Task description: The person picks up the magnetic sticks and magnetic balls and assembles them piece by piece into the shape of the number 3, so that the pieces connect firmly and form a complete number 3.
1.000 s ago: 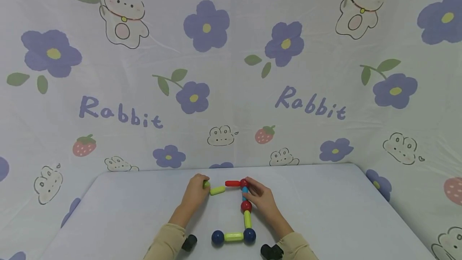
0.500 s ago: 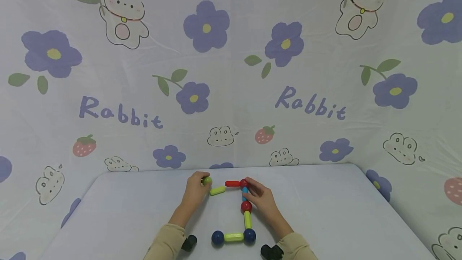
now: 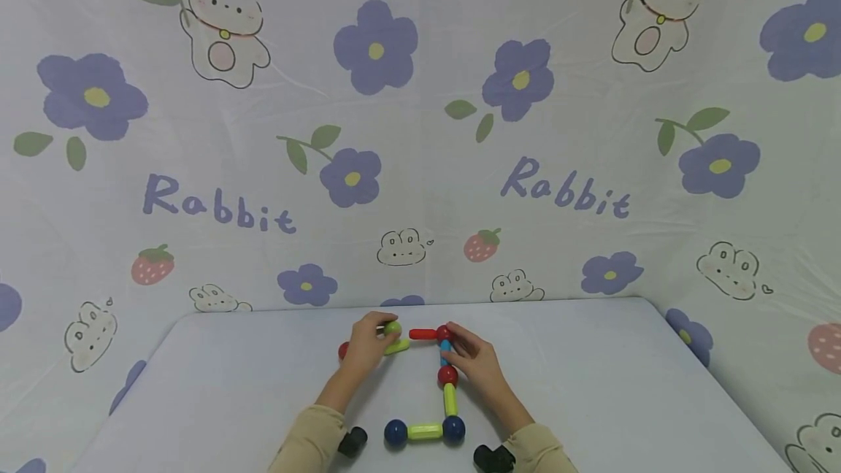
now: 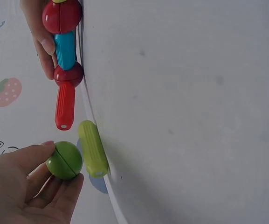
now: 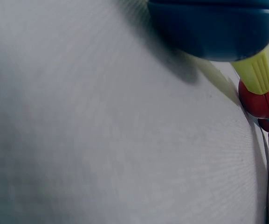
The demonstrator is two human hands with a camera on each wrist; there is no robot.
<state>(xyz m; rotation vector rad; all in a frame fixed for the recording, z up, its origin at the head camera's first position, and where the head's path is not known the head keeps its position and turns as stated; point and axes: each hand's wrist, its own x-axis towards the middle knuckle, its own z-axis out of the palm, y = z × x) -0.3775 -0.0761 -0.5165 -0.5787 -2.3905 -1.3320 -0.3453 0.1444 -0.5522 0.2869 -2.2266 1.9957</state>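
My left hand point(image 3: 368, 345) pinches a green ball point(image 4: 64, 160) between thumb and fingers. Close beside that ball lies a lime-green rod point(image 4: 93, 149), lengthwise to the gap before a red rod point(image 4: 65, 106). The red rod sticks out from the far red ball point(image 3: 443, 332) of a ball-and-rod chain. My right hand point(image 3: 479, 360) holds the chain there, index fingertip on the far red ball and thumb by the blue rod point(image 4: 65, 50). From there the chain runs through a nearer red ball point(image 3: 447, 375) and another lime rod point(image 3: 450, 400) to dark blue balls.
Two dark blue balls, one of them at the left point(image 3: 396, 433), are joined by a lime rod point(image 3: 425, 431) at the near end. Another red ball point(image 3: 343, 351) shows partly behind my left hand. The white table point(image 3: 591, 385) ends at a rabbit-print cloth point(image 3: 420, 130).
My left hand has moved right with the green ball, over toward the loose lime rod and red rod. A red ball now shows left of that hand. My right hand stays put.
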